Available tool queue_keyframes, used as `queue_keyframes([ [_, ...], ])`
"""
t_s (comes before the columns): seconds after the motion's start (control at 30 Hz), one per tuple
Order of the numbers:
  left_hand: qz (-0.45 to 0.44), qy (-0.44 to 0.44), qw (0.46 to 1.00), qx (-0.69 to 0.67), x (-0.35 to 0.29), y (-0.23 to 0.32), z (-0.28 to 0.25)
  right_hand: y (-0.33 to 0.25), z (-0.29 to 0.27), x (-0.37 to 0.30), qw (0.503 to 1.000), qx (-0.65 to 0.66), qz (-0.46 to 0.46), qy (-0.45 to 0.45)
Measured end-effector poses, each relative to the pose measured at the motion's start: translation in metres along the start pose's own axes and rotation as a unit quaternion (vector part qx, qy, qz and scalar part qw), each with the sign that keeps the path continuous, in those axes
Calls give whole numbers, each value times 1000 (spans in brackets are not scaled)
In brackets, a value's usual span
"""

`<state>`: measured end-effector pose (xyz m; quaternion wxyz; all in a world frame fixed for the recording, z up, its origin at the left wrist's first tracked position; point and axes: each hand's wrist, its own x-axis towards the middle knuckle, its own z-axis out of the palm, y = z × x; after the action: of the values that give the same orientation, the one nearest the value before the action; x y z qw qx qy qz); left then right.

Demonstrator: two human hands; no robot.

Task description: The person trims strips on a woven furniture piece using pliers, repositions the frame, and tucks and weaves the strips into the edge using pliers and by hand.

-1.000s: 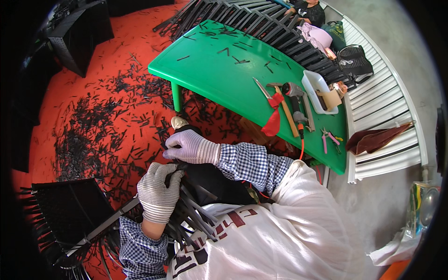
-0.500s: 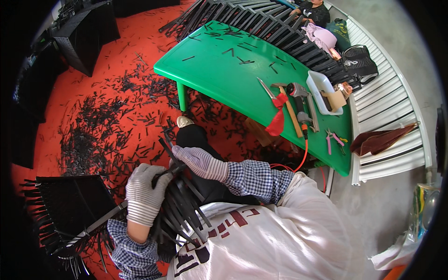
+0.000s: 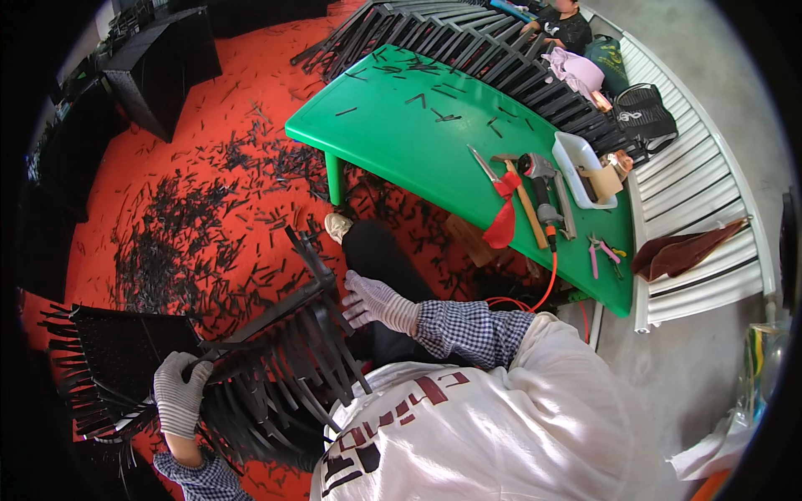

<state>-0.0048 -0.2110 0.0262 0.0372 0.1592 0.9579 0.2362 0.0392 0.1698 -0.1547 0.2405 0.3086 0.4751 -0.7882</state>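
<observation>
The fingers of the right hand (image 3: 380, 307) are loosely spread, thumb side up, beside the far end of a black frame (image 3: 276, 313); whether the tips brush it, I cannot tell from here. At the other end the left hand (image 3: 180, 392) has its fingers curled around the frame's bar, next to a black woven panel (image 3: 138, 351). So the long axis runs between the two hands, slanting from the left hand up toward the right, which is the nearer one to the raised corner. Loose black strips (image 3: 271, 376) hang off the bar toward the person's lap. All this lies off the green worktop (image 3: 393, 134), on the person's side of its long near edge, below its near-left corner, over the red floor (image 3: 192, 125) littered with offcuts. The hammer (image 3: 528, 204) rests toward the worktop's right end.
</observation>
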Motion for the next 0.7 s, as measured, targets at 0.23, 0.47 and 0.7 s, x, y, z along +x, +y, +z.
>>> queue_keyframes([
  [0.23, -4, 18, 1000, -18, -28, 4, 9, 15, -12, 43, 986, 130, 99, -22],
  [0.47, -21, 96, 994, -48, -69, 19, 22, 30, -15, 97, 977, 65, 166, -120],
  [0.7, -16, 138, 990, 32, -124, 39, 41, -19, 22, 99, 931, -346, 102, -60],
])
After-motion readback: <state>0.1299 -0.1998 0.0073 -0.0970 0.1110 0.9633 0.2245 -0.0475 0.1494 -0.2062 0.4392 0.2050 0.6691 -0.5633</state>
